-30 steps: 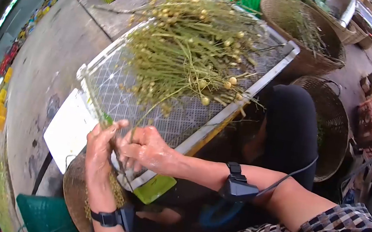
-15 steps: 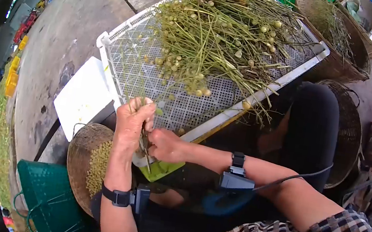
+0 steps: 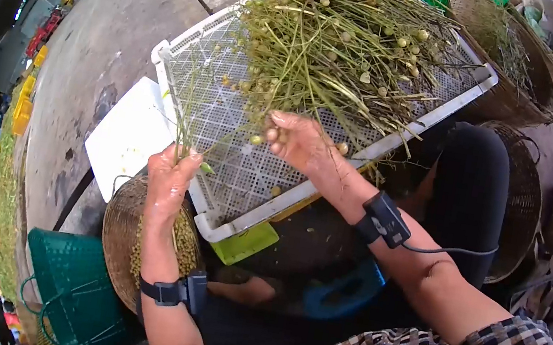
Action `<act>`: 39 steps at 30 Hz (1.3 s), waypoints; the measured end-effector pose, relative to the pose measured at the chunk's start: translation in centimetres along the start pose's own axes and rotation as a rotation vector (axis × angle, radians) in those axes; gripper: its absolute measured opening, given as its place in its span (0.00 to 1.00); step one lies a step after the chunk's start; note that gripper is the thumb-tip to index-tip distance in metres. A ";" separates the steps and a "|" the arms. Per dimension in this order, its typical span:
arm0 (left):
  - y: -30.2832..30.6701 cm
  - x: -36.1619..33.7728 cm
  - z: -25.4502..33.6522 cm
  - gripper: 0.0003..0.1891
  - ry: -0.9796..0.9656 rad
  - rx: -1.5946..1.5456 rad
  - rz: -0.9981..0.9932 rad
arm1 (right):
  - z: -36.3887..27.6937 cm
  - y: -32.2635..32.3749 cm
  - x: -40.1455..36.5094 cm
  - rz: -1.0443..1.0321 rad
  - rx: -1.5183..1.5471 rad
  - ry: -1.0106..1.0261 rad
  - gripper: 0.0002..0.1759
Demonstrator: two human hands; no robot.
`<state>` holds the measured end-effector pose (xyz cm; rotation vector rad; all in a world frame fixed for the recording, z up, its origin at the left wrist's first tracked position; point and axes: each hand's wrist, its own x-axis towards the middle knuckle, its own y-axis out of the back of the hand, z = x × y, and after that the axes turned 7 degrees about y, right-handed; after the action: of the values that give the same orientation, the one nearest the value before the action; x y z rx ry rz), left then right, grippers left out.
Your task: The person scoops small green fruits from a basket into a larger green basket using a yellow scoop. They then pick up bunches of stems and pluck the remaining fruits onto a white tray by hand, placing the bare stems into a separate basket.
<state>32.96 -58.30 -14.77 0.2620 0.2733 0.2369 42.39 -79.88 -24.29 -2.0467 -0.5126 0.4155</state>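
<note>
My left hand (image 3: pixel 172 175) is closed around a small bunch of thin green stems (image 3: pixel 187 114) that point up over the left side of a white mesh tray (image 3: pixel 235 177). At the near edge of a pile of cut, fruit-bearing stems (image 3: pixel 332 57) on the tray, my right hand (image 3: pixel 299 146) has its fingers curled around a plant stem; its fingertips are partly hidden. One thin stem lies across the right wrist. A small round yellowish fruit (image 3: pixel 256 140) sits just left of those fingers. Below my left hand is a wicker basket (image 3: pixel 117 226) of small round fruits (image 3: pixel 187 245), partly covered by my forearm.
A white board (image 3: pixel 126 133) lies left of the tray. The green basket (image 3: pixel 70 291) stands at lower left, and a lime-green container (image 3: pixel 246 244) sits under the tray's near corner. Large wicker baskets (image 3: pixel 515 103) stand at right. My bent knee (image 3: pixel 476 162) is beside the tray.
My hands have moved apart from where they were together at the tray's near corner. My right hand has gone up to the pile; my left has shifted left and down, still holding stems.
</note>
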 end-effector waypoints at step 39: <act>0.2 -0.7 -0.2 0.11 0.194 -0.415 -0.090 | 0.5 -5.8 -4.7 0.141 -1.884 0.423 0.11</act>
<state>32.19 -58.27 -14.74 -0.1848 0.4190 0.2250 36.97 -79.25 -19.11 -3.7890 -0.5031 -0.8170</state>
